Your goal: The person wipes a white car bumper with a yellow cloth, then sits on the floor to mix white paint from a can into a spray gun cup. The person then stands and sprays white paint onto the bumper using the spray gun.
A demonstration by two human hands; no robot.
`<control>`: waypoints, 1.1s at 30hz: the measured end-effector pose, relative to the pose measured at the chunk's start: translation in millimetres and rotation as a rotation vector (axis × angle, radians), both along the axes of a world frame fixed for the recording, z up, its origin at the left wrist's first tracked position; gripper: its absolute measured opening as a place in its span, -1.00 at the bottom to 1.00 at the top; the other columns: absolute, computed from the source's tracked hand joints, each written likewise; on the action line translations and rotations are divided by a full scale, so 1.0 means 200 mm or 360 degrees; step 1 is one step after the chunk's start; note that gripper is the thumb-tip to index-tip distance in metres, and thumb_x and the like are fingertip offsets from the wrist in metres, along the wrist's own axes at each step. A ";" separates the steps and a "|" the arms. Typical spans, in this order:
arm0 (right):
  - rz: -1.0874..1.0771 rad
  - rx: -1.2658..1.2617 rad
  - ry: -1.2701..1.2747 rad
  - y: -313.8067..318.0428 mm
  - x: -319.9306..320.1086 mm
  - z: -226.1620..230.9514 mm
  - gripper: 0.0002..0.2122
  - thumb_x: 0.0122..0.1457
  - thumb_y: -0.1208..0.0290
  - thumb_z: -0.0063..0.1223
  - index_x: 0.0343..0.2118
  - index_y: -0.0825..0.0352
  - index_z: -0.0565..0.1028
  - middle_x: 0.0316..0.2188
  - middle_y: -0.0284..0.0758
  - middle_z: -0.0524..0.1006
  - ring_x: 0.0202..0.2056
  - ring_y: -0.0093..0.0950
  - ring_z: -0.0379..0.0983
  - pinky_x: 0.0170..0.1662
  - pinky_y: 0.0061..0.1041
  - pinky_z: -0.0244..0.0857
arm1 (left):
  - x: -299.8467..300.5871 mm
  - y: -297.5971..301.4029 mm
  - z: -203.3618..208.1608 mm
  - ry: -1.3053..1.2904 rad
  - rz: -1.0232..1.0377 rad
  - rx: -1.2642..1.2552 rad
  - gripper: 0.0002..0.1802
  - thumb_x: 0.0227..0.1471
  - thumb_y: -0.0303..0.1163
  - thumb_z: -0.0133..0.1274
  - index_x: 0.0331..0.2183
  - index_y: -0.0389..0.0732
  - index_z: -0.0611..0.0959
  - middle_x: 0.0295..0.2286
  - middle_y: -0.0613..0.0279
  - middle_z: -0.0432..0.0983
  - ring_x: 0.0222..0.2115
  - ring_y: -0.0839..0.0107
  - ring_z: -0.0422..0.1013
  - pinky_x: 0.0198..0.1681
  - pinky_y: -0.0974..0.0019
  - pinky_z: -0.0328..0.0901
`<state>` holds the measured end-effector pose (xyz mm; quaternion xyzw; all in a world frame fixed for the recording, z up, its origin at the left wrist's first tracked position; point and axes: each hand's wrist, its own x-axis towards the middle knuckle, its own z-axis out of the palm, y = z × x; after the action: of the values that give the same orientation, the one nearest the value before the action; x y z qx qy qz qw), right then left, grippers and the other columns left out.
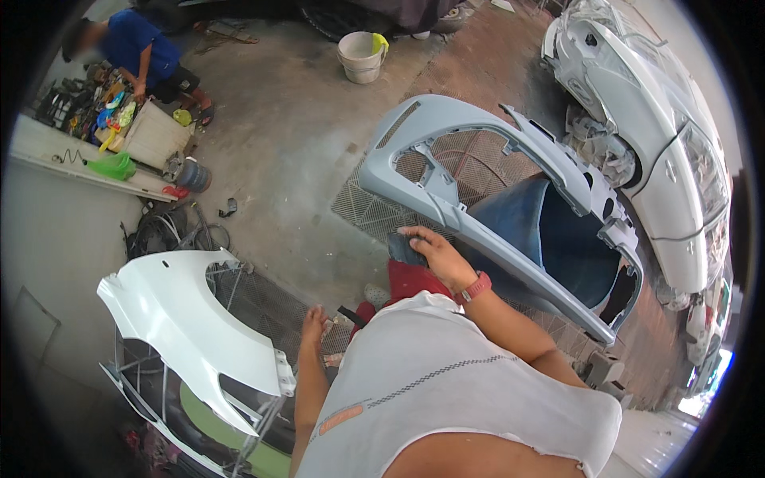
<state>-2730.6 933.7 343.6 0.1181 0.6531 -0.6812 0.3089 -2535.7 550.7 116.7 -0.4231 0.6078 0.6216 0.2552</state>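
Note:
My right hand (437,256), with a red watch on its wrist, is closed around a dark, flat, block-like pad (405,248) in front of my body. The pad's exact kind is hard to make out. Just beyond it is a grey car bumper cover (446,209), resting over a blue drum (510,219). My left hand (315,325) hangs low beside my body with its fingers loosely extended, and I see nothing in it. Nearest to that hand stands a white car fender (179,307), propped on a metal frame stand (267,414).
A white car (649,135) with papered parts stands at the right. At the far left a person in a blue shirt (143,44) bends over a cluttered cart (155,135). A white bucket (361,60) sits beyond the bumper cover. Coiled hoses (163,231) lie by the left wall.

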 end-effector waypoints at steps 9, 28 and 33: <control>-0.0457 -0.0324 -0.0233 -0.48 -0.79 -0.54 -0.73 0.49 0.42 -0.03 0.13 0.37 0.57 -0.05 -0.35 0.58 -0.06 -0.55 0.50 0.12 -0.50 0.42 | -1.00 -0.48 0.17 0.0247 -0.0144 0.0030 -0.18 0.44 0.15 0.00 0.47 -0.11 0.26 0.39 0.04 0.30 0.33 0.16 0.32 0.39 0.06 0.16; -0.1184 -0.0335 -0.0290 -0.89 -2.95 -0.68 -0.76 0.46 0.23 0.04 0.07 0.20 0.53 -0.07 -0.44 0.59 -0.03 -0.51 0.52 0.07 -0.24 0.40 | -2.46 -1.66 0.09 -0.0247 -0.0987 -0.0620 -0.26 0.37 0.12 0.13 0.31 -0.22 0.50 0.04 0.12 0.58 -0.04 0.32 0.52 0.01 0.21 0.39; -0.1675 -0.0366 -0.0202 -0.93 -3.30 -0.68 -0.73 0.47 0.28 0.01 0.12 0.24 0.47 0.00 -0.36 0.55 0.01 -0.43 0.53 0.08 -0.17 0.42 | -3.33 -1.96 -0.05 -0.0193 -0.0952 -0.0598 -0.27 0.34 0.11 0.17 0.28 -0.25 0.53 -0.03 0.15 0.60 -0.11 0.35 0.53 -0.06 0.23 0.41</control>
<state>-3391.2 748.3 206.9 0.4355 0.4071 -0.8025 -0.0243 -3201.4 158.6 106.8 -0.3021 0.7922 0.3706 0.3793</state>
